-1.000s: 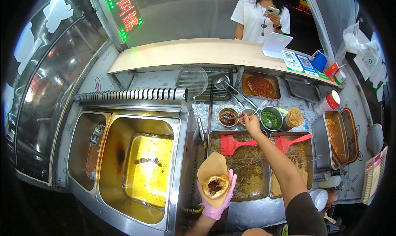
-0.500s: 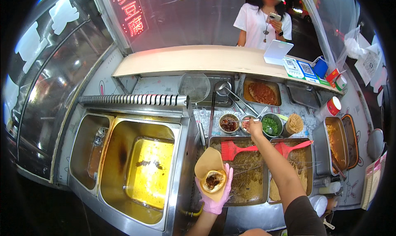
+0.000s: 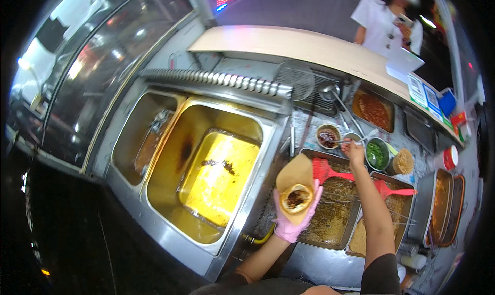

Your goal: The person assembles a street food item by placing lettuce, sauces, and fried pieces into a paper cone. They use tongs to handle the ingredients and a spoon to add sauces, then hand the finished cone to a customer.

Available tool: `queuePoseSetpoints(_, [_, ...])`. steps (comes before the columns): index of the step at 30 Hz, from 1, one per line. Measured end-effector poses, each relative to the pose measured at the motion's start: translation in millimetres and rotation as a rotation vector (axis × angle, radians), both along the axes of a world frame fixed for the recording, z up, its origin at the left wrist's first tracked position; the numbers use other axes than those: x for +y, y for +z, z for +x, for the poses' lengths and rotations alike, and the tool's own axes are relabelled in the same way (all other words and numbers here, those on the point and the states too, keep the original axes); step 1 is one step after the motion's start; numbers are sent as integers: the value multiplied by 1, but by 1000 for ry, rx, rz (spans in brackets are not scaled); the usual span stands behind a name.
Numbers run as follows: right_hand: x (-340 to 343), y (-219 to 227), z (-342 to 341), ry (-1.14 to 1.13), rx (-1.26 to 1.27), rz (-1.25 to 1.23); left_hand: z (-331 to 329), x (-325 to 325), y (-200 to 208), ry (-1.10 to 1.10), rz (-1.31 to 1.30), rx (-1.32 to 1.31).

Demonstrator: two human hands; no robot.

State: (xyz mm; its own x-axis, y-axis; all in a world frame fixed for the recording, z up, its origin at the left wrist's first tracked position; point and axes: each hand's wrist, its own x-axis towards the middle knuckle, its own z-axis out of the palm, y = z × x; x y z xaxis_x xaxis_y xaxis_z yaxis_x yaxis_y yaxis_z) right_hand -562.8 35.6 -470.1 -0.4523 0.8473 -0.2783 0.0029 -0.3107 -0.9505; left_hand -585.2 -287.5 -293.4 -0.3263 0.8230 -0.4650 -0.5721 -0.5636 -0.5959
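Observation:
My left hand [image 3: 290, 229], in a pink glove, cups a brown paper sleeve [image 3: 294, 171]. In the sleeve sits a round bread pocket [image 3: 304, 201], its top open on a dark filling. Bare and further right, my right hand [image 3: 353, 153] is closed on the handle of a metal spoon [image 3: 336, 141]. The spoon reaches left into a small bowl of dark red chopped topping [image 3: 328, 136]; its tip is hard to make out. Just right of this hand stands a metal pot of chopped green herbs [image 3: 377, 153]. A smaller cup [image 3: 352, 136] is partly hidden behind the hand.
Left of my hands is a fryer with yellow oil [image 3: 221, 174]. Red brushes [image 3: 330, 172] lie across sauce trays [image 3: 330, 225] below my right arm. A tub of sticks [image 3: 403, 162] stands right. Beyond the wooden counter [image 3: 289, 39], a person [image 3: 384, 24] holds a phone.
The view has turned, so the whole station appears shifted right and tilted. My left hand still holds the bread pocket, and the right hand keeps the spoon at the topping bowl.

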Motion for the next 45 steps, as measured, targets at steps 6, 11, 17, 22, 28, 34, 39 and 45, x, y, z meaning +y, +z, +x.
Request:
queuePoseSetpoints(6, [11,-3,5,-95,85,-229,18,-8,7,-128,125,50])
queuePoseSetpoints(11, [7,10,-2,-193,123,-302,13,5,8,-1,79,93])
queuePoseSetpoints(17, [-1,72,10,-165,119,-224,-9,40,-15,19,145,169])
queuePoseSetpoints(22, [-7,139,30,-106,181,-129,-29,82,-43,51,132,345])
queuePoseSetpoints(28, [-24,213,42,-20,139,-20,-54,135,-50,115,-9,531])
queuePoseSetpoints(34, [-68,241,45,99,-1,86,-55,157,-35,103,-41,701])
queuePoseSetpoints(39, [-108,262,54,448,-54,935,-52,145,-22,102,146,727])
queuePoseSetpoints(45, [-127,269,62,230,96,293,-41,133,12,92,158,811])
